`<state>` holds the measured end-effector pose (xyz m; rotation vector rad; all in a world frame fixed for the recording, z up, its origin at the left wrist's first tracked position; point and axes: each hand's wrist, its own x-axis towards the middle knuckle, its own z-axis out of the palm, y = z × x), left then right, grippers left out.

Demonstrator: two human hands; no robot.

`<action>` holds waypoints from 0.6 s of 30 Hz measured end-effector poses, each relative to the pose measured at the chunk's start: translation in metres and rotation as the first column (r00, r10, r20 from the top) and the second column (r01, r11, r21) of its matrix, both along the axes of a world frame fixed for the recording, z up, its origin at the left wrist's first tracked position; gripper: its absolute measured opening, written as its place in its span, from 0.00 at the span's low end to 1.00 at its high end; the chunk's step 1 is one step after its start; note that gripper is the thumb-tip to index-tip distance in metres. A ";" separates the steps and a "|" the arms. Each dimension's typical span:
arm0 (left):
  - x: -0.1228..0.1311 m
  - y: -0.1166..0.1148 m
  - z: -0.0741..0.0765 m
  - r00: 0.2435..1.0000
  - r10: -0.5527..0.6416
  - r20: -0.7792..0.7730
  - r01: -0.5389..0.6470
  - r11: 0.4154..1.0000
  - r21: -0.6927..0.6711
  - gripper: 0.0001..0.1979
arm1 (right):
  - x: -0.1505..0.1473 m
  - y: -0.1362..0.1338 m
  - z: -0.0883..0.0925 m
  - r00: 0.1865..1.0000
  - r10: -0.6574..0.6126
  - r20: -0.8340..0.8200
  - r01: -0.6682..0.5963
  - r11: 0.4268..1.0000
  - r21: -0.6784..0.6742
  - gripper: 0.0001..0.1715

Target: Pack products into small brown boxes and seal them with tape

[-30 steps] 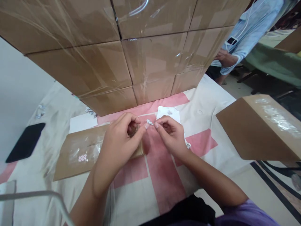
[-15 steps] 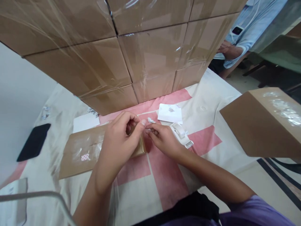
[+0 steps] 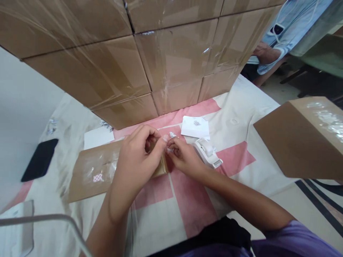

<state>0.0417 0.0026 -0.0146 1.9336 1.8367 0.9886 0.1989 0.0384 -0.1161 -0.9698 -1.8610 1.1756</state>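
My left hand [image 3: 138, 153] and my right hand [image 3: 183, 157] meet fingertip to fingertip over the pink and white cloth [image 3: 187, 200]. Both pinch something very small between thumb and forefinger; what it is stays too tiny and hidden to tell. A small silvery piece [image 3: 173, 135] lies on the cloth just beyond the fingers. Under my left hand lies a flat brown cardboard packet [image 3: 91, 173] with clear film and a small pink-dotted label. A white tape dispenser [image 3: 207, 152] sits right beside my right hand.
A wall of film-wrapped cardboard boxes [image 3: 139, 60] stands close behind. Another box [image 3: 300, 139] juts in at the right. White papers [image 3: 195, 127] [image 3: 98, 137] lie on the cloth, a black phone [image 3: 39, 159] at the left. A person in a light blue shirt [image 3: 281, 32] sits at the back right.
My right hand has moved left toward my left hand until the fingertips meet, uncovering the white tape dispenser. The view has tilted slightly.
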 end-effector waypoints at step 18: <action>0.001 0.000 0.000 1.000 -0.002 -0.027 0.002 1.000 0.012 0.09 | -0.002 -0.002 -0.002 0.988 -0.058 -0.146 0.045 0.995 -0.091 0.06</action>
